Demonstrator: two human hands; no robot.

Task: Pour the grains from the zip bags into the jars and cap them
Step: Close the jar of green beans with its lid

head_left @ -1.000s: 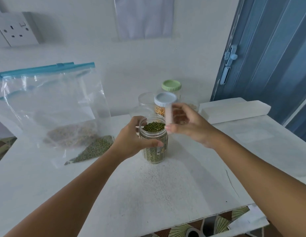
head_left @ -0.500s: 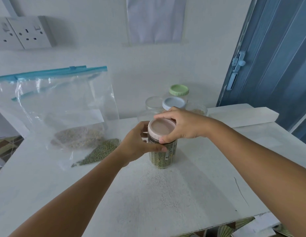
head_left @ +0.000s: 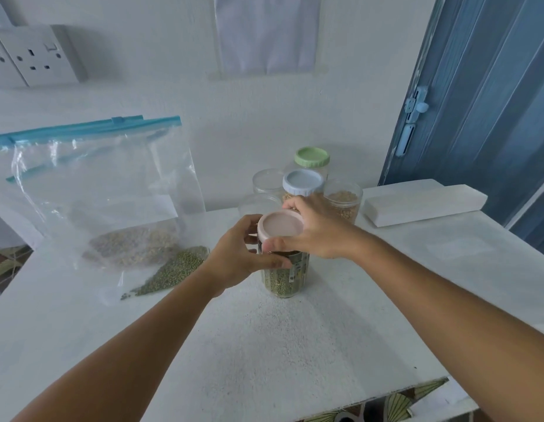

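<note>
Fingers (head_left: 283,245) of the right hand (head_left: 319,229) curl round the rim of the pink lid (head_left: 280,224), thumb at the near edge, remaining fingers at the far edge. Lid sits on top of the jar of green grains (head_left: 284,275). Left hand (head_left: 238,254) grips the same jar just below the lid, thumb across the front, other fingers wrapped behind. Jar upright on the white bench (head_left: 264,354), near its middle.

Behind the jar: blue-lidded jar (head_left: 302,182), green-lidded jar (head_left: 312,158), an uncapped jar of tan grains (head_left: 343,201), and two clear uncapped jars (head_left: 266,181); contents of those two cannot be made out.

Left side of bench: large zip bag (head_left: 97,190) with blue seal standing upright, pale grains in its bottom. In front of it, a second bag (head_left: 170,271) lying flat with green grains in it. White block (head_left: 423,201) at far right of bench.
</note>
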